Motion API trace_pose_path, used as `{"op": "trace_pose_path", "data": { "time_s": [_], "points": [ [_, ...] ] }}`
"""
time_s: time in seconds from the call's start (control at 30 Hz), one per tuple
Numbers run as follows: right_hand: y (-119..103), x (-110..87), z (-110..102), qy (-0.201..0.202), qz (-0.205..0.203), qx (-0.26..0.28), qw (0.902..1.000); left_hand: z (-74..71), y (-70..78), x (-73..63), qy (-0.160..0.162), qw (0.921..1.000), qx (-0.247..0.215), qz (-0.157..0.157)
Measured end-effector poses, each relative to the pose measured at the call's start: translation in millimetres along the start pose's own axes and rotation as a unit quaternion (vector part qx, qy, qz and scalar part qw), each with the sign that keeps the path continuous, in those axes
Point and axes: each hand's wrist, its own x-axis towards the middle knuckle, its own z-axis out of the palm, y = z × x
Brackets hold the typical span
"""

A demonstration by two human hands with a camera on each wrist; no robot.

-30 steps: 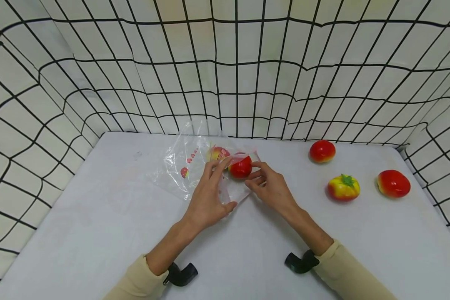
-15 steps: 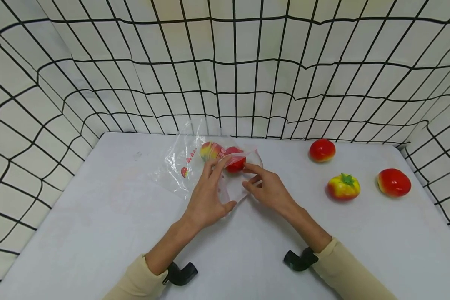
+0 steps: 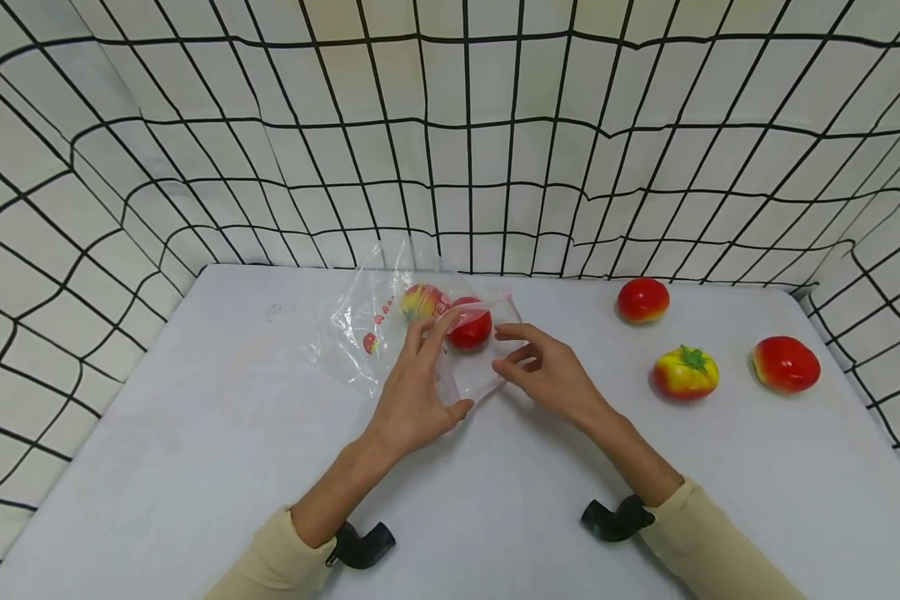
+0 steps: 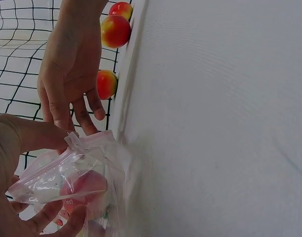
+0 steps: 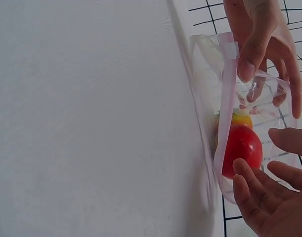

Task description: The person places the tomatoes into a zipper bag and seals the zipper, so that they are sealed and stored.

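A clear zip bag (image 3: 345,333) with red prints lies on the white table, its mouth spread toward the right. My left hand (image 3: 408,404) holds the mouth apart, thumb against the pink zip strip (image 5: 229,94) and fingers at the opposite edge. Just inside the opening sits a glossy red toy fruit (image 3: 472,332). Deeper in, a red-and-yellow toy fruit (image 3: 418,300) shows through the plastic. My right hand (image 3: 555,375) is at the right edge of the mouth, fingers loosely bent and holding nothing. In the right wrist view its fingertips overlap the red fruit.
At the right of the table (image 3: 217,433) lie a red toy fruit (image 3: 642,300), a yellow-and-red one with a green leafy cap (image 3: 686,372), and another red one (image 3: 786,364). A black wire mesh (image 3: 450,179) rises around the back and sides.
The red fruit has slid left into the bag, out of my right hand's fingers. That hand has drawn back slightly to the right. My left hand stays on the bag's mouth.
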Motion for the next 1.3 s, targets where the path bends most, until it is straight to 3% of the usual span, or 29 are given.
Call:
{"op": "trace_pose_path", "data": {
  "time_s": [0.7,1.07,1.3],
  "points": [
    [21.5,-15.7,-35.4,0.038,0.012,-0.017,0.9990,-1.2,-1.4,-2.6,0.029,0.9992,0.003,-0.027],
    [28.0,-27.6,-66.3,0.066,0.025,-0.032,0.9970,-0.6,-4.0,-2.3,0.021,0.9995,-0.004,-0.025],
    [32.7,-33.4,-82.5,0.091,0.002,-0.041,0.9950,-1.1,-4.6,-2.9,0.016,0.9996,-0.003,-0.024]
  ]
}}
